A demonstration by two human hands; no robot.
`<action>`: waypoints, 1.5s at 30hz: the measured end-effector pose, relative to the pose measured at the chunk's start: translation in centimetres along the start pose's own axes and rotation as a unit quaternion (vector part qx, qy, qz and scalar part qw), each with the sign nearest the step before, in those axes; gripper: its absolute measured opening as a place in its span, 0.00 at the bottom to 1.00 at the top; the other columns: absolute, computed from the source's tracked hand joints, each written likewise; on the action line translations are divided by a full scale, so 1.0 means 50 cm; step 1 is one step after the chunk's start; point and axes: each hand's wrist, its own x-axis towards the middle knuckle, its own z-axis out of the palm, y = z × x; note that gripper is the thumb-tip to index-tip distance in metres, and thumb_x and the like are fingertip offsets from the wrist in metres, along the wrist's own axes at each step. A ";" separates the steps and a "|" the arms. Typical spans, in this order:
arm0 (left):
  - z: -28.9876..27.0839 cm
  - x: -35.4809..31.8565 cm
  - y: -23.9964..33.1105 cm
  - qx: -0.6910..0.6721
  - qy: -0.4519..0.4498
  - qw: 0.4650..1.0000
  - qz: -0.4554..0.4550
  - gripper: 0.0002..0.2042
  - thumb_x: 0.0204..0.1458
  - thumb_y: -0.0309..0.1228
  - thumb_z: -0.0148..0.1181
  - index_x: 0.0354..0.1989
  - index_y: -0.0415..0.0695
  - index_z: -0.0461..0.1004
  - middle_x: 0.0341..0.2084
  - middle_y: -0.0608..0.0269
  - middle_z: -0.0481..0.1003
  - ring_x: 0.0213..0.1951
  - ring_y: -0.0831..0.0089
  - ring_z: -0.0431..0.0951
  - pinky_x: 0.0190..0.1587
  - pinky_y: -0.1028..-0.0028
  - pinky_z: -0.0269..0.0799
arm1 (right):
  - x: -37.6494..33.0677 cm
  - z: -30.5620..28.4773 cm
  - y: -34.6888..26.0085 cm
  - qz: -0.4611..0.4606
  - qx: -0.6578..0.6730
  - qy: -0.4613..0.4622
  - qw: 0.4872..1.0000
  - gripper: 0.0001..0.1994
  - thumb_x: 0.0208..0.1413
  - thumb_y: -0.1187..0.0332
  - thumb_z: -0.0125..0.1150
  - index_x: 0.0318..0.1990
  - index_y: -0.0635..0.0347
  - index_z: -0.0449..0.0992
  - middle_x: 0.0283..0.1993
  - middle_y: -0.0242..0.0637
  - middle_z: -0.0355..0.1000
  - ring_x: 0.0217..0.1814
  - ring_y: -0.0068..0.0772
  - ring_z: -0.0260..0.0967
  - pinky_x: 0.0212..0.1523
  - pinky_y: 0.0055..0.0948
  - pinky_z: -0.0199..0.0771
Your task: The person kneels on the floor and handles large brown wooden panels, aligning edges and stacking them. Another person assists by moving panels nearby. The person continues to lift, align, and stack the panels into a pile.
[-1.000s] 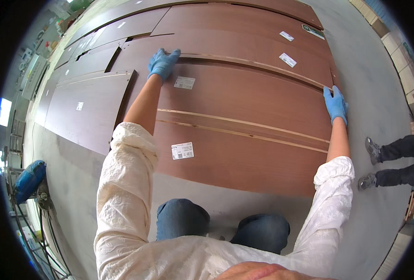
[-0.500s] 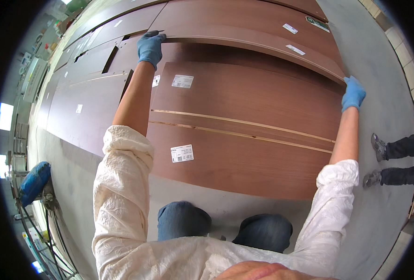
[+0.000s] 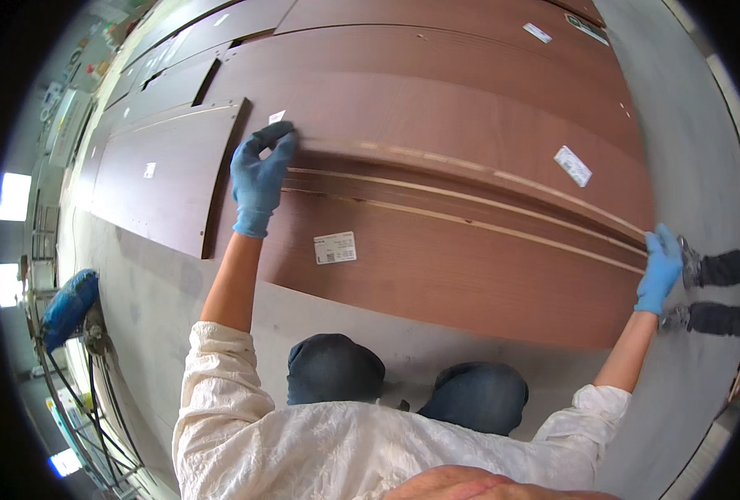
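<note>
Head view: a brown wood-grain panel (image 3: pixel 470 121) is pinched by the left hand (image 3: pixel 257 179) at ten o'clock, the right hand (image 3: pixel 660 268) at three; ends are best held level.

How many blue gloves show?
2: one on the left hand, at the left end of the brown panel; one on the right hand, at its right end. The bystander's hands are out of view.

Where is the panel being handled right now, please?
In the head view, the brown panel spans centre to right, between the left hand and the right hand, just beyond two pale strips.
</note>
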 end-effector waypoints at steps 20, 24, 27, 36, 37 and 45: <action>0.089 0.152 -0.036 0.098 -0.049 0.976 -0.187 0.29 0.50 0.50 0.74 0.42 0.30 0.82 0.31 0.54 0.82 0.35 0.65 0.81 0.40 0.64 0.76 | 0.080 0.052 0.026 0.059 -0.073 -0.012 0.996 0.34 0.61 0.42 0.67 0.42 0.77 0.83 0.44 0.41 0.79 0.45 0.31 0.68 0.54 0.38 0.72; 0.066 0.149 -0.006 0.078 -0.029 0.989 -0.121 0.26 0.49 0.47 0.76 0.40 0.32 0.81 0.30 0.57 0.80 0.30 0.66 0.77 0.37 0.65 0.75 | 0.083 0.030 -0.014 0.041 -0.079 -0.017 0.996 0.34 0.61 0.43 0.67 0.44 0.78 0.82 0.44 0.40 0.79 0.46 0.30 0.68 0.54 0.36 0.72; 0.032 0.123 0.012 0.042 -0.061 0.979 -0.188 0.24 0.52 0.44 0.75 0.46 0.33 0.81 0.31 0.56 0.81 0.32 0.69 0.78 0.39 0.69 0.77 | 0.048 0.003 -0.029 0.015 -0.045 -0.008 0.999 0.31 0.64 0.47 0.66 0.48 0.78 0.82 0.44 0.37 0.80 0.47 0.30 0.70 0.54 0.35 0.71; -0.087 -0.144 0.017 -0.034 0.020 0.993 -0.111 0.26 0.58 0.35 0.73 0.62 0.33 0.76 0.50 0.58 0.81 0.47 0.73 0.78 0.52 0.75 0.74 | -0.180 -0.153 -0.012 0.022 -0.036 0.037 0.998 0.25 0.69 0.54 0.63 0.52 0.76 0.82 0.45 0.37 0.80 0.48 0.28 0.71 0.53 0.32 0.71; -0.087 -0.167 0.013 -0.020 0.017 0.992 -0.120 0.26 0.58 0.35 0.73 0.62 0.33 0.76 0.50 0.58 0.81 0.48 0.73 0.78 0.53 0.75 0.74 | -0.201 -0.163 -0.009 0.029 -0.068 0.029 0.997 0.25 0.69 0.55 0.63 0.53 0.76 0.81 0.46 0.38 0.81 0.49 0.29 0.72 0.55 0.32 0.72; -0.135 -0.185 -0.005 0.089 0.045 0.988 -0.122 0.29 0.64 0.42 0.67 0.66 0.32 0.73 0.58 0.47 0.80 0.56 0.63 0.80 0.63 0.69 0.73 | -0.290 -0.198 0.049 0.034 -0.140 -0.005 0.990 0.32 0.69 0.55 0.63 0.69 0.73 0.69 0.68 0.47 0.73 0.68 0.36 0.71 0.70 0.35 0.66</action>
